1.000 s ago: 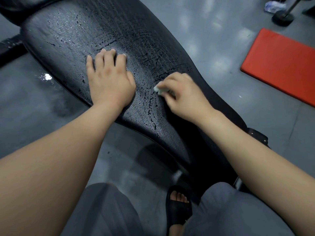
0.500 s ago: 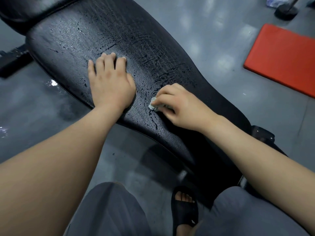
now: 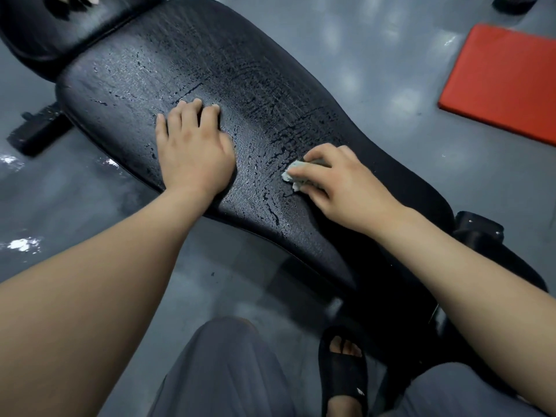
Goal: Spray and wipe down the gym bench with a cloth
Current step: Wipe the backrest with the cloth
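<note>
Pressing a small pale cloth [image 3: 296, 175] onto the wet black bench [image 3: 270, 85], the person's right grip [image 3: 346, 188] curls its fingers around the wad, toward the right side of the pad where it narrows. The left grip [image 3: 192, 152] lies flat and open on the pad near it to the left, fingers straight and close together, holding nothing. Beads and streaks of liquid cover the textured surface between and beyond the two grips. The bench runs diagonally over a grey floor [image 3: 75, 206], which shows shiny wet patches at the left. A red mat [image 3: 505, 79] lies on the floor well apart at upper right. Below, grey trousers [image 3: 222, 371] and a foot in a black sandal [image 3: 344, 379] are beside the bench's frame.
</note>
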`<state>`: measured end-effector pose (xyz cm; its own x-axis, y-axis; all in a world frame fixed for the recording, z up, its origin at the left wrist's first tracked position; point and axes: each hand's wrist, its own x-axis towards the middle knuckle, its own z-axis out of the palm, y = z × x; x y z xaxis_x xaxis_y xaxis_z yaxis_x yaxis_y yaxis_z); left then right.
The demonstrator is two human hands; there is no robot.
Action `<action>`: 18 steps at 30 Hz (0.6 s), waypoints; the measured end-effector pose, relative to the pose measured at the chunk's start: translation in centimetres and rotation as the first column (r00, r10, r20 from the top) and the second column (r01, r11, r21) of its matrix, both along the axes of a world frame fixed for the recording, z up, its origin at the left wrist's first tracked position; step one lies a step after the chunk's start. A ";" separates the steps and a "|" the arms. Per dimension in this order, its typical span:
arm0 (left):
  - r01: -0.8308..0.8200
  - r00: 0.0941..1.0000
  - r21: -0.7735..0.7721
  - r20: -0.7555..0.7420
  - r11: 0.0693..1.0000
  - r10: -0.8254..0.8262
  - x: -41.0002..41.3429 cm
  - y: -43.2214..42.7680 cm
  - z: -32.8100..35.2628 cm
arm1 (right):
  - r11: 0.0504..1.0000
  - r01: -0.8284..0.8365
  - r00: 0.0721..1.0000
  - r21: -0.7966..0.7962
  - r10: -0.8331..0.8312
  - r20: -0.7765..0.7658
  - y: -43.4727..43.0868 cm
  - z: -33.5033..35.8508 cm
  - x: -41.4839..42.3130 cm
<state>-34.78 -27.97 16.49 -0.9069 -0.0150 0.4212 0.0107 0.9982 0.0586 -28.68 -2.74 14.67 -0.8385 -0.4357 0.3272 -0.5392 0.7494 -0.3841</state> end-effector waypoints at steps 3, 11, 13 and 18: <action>0.021 1.000 0.011 0.005 1.000 -0.021 0.0 -0.3 0.0 | 0.998 0.054 0.998 0.023 -0.055 0.038 -0.1 0.3 -0.1; 0.007 1.000 -0.021 -0.007 1.000 -0.007 -0.2 -0.1 -0.1 | 0.996 -0.089 0.996 -0.018 0.089 0.003 -1.0 0.3 -1.9; -0.025 1.000 -0.032 0.002 0.999 0.025 -0.3 0.2 0.1 | 0.987 -0.152 0.988 -0.049 0.152 0.009 -1.1 0.0 -1.7; -0.049 0.999 -0.035 0.001 0.998 0.050 -0.3 0.5 0.0 | 0.921 -0.389 0.918 -0.038 0.390 0.064 0.0 0.2 0.4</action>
